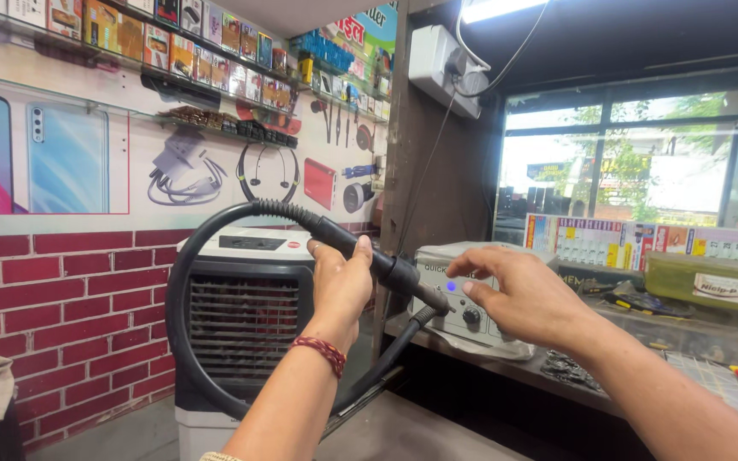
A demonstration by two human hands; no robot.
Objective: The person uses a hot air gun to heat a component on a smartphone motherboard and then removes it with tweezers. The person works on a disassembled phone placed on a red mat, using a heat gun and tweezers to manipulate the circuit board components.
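Left hand (341, 286) fingers wrapped round hot-air wand (360, 252) — keep nozzle off hose. Right hand (518, 294) fingers spread on station (471, 290) buttons at bench edge — press lightly.

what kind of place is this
Most likely a small phone repair and accessory shop: wall shelves of boxed accessories, a grey hot-air rework station on the counter, and its black handpiece held in the left hand.
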